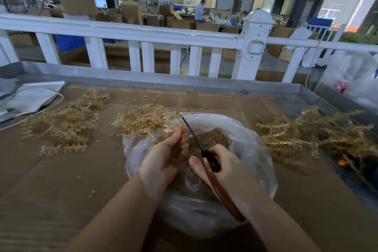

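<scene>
Head-camera view, looking down at a table with a raised metal rim and a brown cardboard lining.

Near the middle of the table's near edge, the left hand is curling its fingers round a tan plastic sprig, pinching it between thumb and fingers. The sprig's bare stem is pointing up toward the far edge.

Just to its right, the right hand is gripping a cutting tool by its long reddish-brown handle, with the thumb lying along the handle's left side. The dark blade is slanting up and left, and its tip is meeting the sprig just above the left thumb. Whether the tool has one blade or two is not clear.

Both hands are hovering over a clear plastic bag, which is sitting open at the near edge and holding small tan pieces.

More tan sprigs are lying in heaps on the cardboard: a left heap toward the left edge, a middle heap touching the bag's far side, and a right heap spreading to the right edge.

A white sack is resting at the far left corner.

A white fence is running behind the far edge.
</scene>
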The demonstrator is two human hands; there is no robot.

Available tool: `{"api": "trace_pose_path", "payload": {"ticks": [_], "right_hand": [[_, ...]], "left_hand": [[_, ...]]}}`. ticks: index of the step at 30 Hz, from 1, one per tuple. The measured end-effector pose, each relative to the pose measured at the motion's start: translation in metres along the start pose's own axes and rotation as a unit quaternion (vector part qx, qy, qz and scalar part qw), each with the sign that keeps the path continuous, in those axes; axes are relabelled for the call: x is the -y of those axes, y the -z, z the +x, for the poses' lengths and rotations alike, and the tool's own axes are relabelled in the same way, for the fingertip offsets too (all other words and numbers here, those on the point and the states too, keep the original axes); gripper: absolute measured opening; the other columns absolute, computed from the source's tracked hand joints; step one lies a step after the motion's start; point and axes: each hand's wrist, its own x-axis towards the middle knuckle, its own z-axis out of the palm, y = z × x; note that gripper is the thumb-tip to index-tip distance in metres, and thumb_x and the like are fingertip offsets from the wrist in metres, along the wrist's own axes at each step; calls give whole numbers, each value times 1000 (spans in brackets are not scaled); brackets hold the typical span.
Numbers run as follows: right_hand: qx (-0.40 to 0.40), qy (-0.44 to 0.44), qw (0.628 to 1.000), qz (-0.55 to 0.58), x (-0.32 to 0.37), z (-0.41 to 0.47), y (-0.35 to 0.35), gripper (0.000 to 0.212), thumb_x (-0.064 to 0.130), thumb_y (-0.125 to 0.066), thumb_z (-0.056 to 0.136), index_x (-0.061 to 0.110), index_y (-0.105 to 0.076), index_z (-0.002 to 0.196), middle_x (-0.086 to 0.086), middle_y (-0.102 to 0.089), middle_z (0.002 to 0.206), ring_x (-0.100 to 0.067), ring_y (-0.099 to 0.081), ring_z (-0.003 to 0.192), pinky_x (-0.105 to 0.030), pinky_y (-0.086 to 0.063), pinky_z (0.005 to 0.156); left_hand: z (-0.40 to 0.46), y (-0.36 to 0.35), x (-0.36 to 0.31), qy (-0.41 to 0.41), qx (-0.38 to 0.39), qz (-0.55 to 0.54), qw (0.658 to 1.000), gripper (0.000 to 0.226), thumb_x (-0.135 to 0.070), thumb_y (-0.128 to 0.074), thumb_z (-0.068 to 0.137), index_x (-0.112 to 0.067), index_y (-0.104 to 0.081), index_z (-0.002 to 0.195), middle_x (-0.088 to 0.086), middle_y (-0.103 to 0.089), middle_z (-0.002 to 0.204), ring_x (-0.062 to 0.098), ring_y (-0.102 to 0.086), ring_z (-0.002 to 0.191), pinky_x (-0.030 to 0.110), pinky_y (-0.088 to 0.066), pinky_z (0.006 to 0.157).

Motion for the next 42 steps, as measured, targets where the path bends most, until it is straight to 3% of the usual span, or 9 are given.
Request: {"api": "trace_pose_path", "payload": {"ticks": [5,9,12,18,29,34,42], "right_hand": [[-12,7,1000,-20,1,0,-1,38,71,-52,78,33,-45,80,14,-57,70,2,-55,66,-13,-36,57],[-16,15,999,-26,2,1,-2,33,65,-56,80,34,-44,79,14,-56,70,4,-55,66,-10,-35,55],[-22,16,999,-24,2,2,-3,32,64,-56,81,34,-45,78,14,-57,70,4,-55,66,-9,-37,54],[-22,11,999,-26,2,4,-3,34,65,-51,83,32,-47,79,14,-57,71,5,-54,65,-6,-36,51],[-24,12,1000,-14,2,5,-2,34,66,-50,83,33,-45,78,14,-57,71,4,-54,66,-7,-36,53],[-28,15,999,-5,1,6,-7,35,68,-51,80,32,-50,81,14,-59,73,5,-55,66,-7,-35,51],[-27,20,999,-9,2,7,-5,33,61,-53,85,31,-43,75,14,-53,65,13,-51,56,0,-34,54]], "left_hand": [[1,2,1,6,4,18,1000,10,-12,-67,65,-8,-65,74,1,-59,59,8,-54,45,16,-47,45],[3,5,1,7,9,22,1000,13,-12,-68,65,-7,-66,78,3,-60,65,13,-54,61,24,-47,67],[2,5,1,6,11,18,1000,12,-11,-67,65,-8,-65,77,1,-61,61,10,-56,53,19,-49,56],[0,4,2,11,17,12,1000,15,-10,-66,66,-7,-64,81,0,-62,59,8,-58,48,17,-50,50],[-1,2,3,13,20,10,1000,16,-10,-65,66,-6,-62,81,1,-62,59,7,-58,48,17,-51,52],[2,3,3,10,3,14,1000,16,-9,-67,63,-7,-63,78,3,-63,65,11,-61,60,24,-55,72],[0,3,4,0,-7,20,1000,19,-8,-68,61,-4,-63,79,4,-64,59,9,-63,50,19,-53,48]]}}
